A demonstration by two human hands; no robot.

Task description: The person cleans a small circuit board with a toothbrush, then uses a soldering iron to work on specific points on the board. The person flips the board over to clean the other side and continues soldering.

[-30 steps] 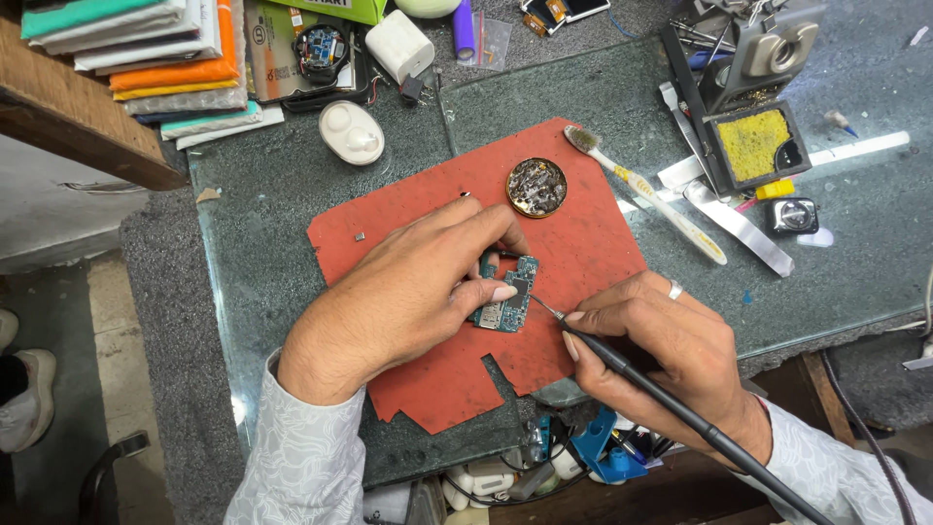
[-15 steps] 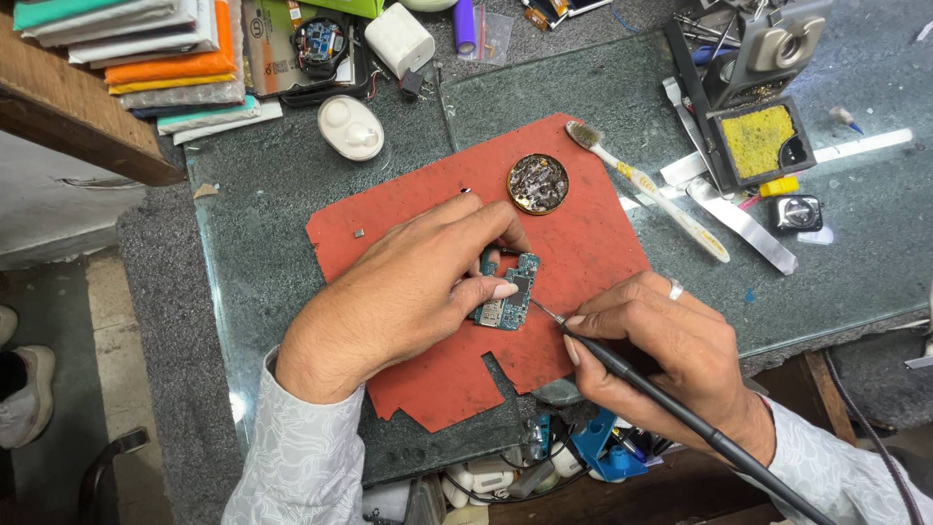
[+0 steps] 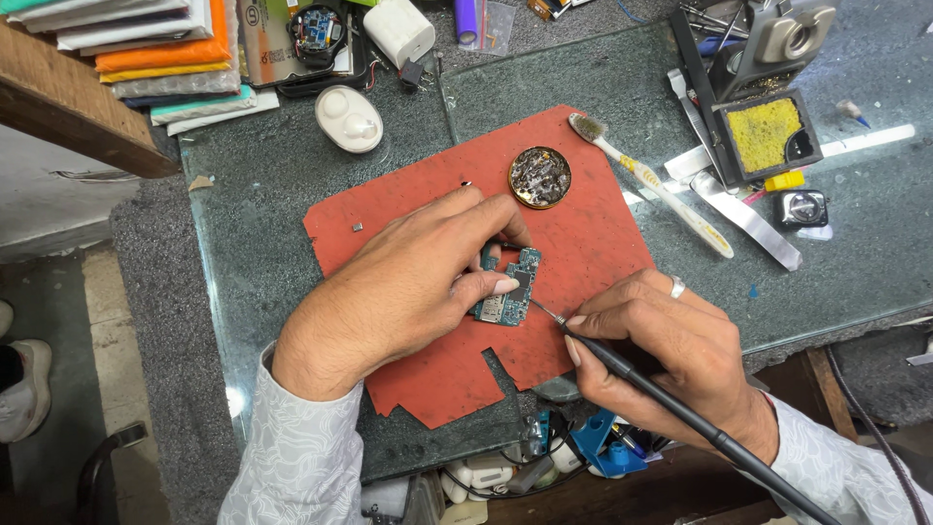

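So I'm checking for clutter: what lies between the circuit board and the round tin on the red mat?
Only bare red mat separates the circuit board from the round tin, as the head view shows.

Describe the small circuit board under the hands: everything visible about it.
The circuit board is a small blue-green rectangle studded with tiny components and a dark chip, lying flat on the red mat. The left hand pins it with fingertips, covering its left edge. The soldering iron held by the right hand touches its lower right edge.

circuit board (image 3: pixel 513 284) partly under left hand (image 3: pixel 413 287), soldering iron (image 3: pixel 680 408) cable cut off at frame edge
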